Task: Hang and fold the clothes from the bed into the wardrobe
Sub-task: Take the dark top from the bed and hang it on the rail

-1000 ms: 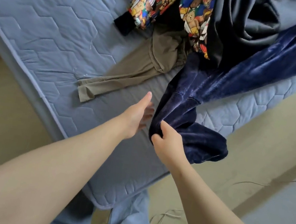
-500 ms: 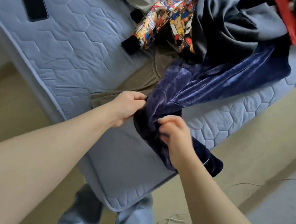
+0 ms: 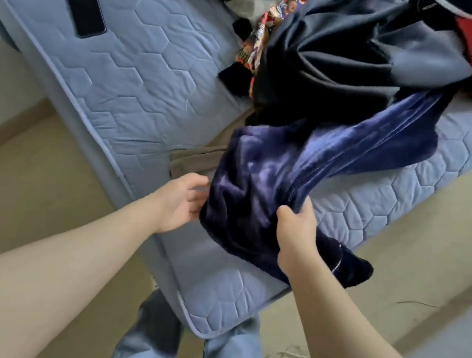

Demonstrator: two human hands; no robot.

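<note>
Clothes pile (image 3: 340, 56) overlies velvet garment (image 3: 259, 179); right fingers (image 3: 305, 209) grip it; left fingers (image 3: 197, 182), cannot tell.

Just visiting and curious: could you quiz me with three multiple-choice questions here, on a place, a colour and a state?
1. Where is the phone? A floor B mattress C clothes pile
2. What colour is the garment in the right hand? A red B khaki C navy
3. What is the right hand doing? A gripping the garment B hanging empty C lying flat
Answers: B, it lies on the quilting; C, its plush is navy; A, thumb and fingers pinch a fold.
</note>
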